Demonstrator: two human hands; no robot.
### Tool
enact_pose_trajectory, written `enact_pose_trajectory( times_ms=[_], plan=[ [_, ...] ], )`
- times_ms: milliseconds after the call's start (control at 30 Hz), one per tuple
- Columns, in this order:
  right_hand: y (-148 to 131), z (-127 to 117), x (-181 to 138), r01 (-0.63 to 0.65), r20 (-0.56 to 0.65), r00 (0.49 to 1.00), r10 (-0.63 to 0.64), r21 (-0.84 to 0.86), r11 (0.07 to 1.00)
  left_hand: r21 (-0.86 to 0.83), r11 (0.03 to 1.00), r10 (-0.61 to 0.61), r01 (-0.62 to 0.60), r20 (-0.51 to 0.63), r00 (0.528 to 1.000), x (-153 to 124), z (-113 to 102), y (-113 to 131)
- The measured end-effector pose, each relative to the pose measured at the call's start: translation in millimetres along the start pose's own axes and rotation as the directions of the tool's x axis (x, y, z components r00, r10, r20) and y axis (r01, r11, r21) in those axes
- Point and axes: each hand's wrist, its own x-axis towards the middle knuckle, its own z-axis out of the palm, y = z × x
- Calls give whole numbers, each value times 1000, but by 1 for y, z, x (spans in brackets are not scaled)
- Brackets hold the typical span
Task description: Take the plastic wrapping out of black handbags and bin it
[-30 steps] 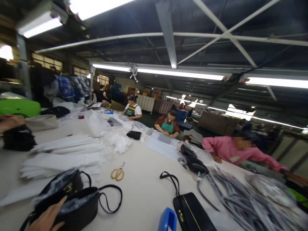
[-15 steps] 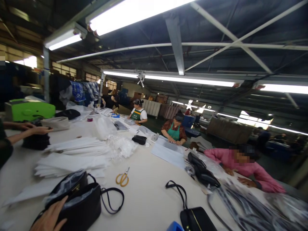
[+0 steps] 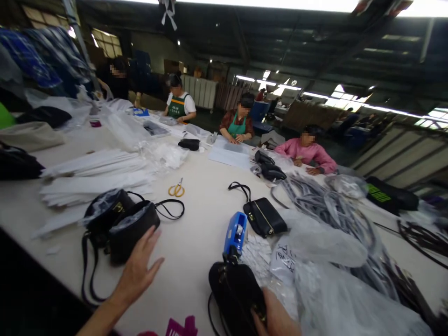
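Across the white work table point(image 3: 206, 224), the left hand point(image 3: 138, 270), fingers spread and holding nothing, hovers just beside the black bags point(image 3: 121, 224) at lower left, while the right hand point(image 3: 276, 317) grips another black bag point(image 3: 234, 291) at bottom centre.
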Motion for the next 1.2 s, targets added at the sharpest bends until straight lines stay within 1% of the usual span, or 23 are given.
enact_pose_trajectory(
  times_ms=[67, 100, 133, 200, 233, 267, 300, 333, 400, 433, 533, 633, 700, 767, 867, 933, 1000, 1067, 1133, 1200],
  plan=[
    [-31, 12, 1, 140, 69, 988, -139, -9, 990, -146, 987, 91, -69, 149, 985, -4, 9, 31],
    [-44, 17, -1, 190, 123, 975, -187, -10, 982, -207, 974, 140, -92, 228, 964, -8, 14, 45],
    [-55, 22, -4, 226, 169, 960, -222, -8, 974, -258, 959, 196, -118, 305, 932, -12, 19, 56],
    [-65, 29, -12, 265, 213, 942, -260, 5, 964, -315, 936, 285, -155, 423, 860, -22, 28, 72],
    [-66, 29, -16, 266, 207, 943, -262, 8, 964, -324, 930, 312, -173, 452, 836, -28, 31, 77],
    [-64, 28, -21, 257, 188, 949, -253, 6, 967, -321, 928, 329, -192, 457, 827, -34, 34, 80],
    [-60, 25, -25, 239, 164, 958, -236, 1, 971, -309, 927, 338, -214, 434, 835, -39, 36, 81],
    [-57, 22, -28, 221, 141, 966, -219, -2, 975, -291, 925, 347, -243, 389, 854, -43, 37, 82],
    [-50, 16, -34, 201, 95, 975, -199, -3, 980, -244, 914, 383, -324, 261, 886, -46, 39, 81],
    [-48, 13, -37, 205, 77, 976, -205, 2, 979, -221, 904, 410, -367, 196, 891, -45, 40, 81],
    [-44, 12, -45, 232, 14, 973, -232, 21, 972, -177, 869, 475, -462, 43, 879, -41, 42, 83],
    [-38, 13, -52, 169, -74, 983, -166, 29, 985, -160, 846, 508, -508, -47, 860, -37, 40, 86],
    [-36, 11, -55, 127, -83, 989, -119, 96, 987, -156, 825, 542, -544, -61, 838, -36, 37, 88],
    [-37, 4, -55, 86, -37, 996, -79, 226, 970, -160, 790, 592, -592, -54, 804, -35, 35, 91],
    [-47, -11, -46, -55, 104, 994, 16, 388, 920, -153, 740, 655, -655, -58, 753, -34, 34, 95],
    [-54, -18, -37, -132, 205, 978, 49, 415, 900, -154, 732, 665, -664, -49, 745, -34, 35, 98],
    [-56, -21, -28, -128, 265, 964, 23, 387, 913, -178, 735, 664, -655, -12, 748, -34, 35, 102],
    [-54, -19, -19, -38, 283, 958, -48, 288, 957, -227, 727, 673, -648, 47, 739, -34, 34, 106],
    [-49, -14, -10, 76, 275, 956, -103, 108, 991, -297, 712, 686, -636, 107, 719, -34, 30, 111],
    [-44, -8, -3, 130, 215, 970, -109, -88, 988, -379, 701, 692, -604, 161, 703, -32, 24, 115]
  ],
)
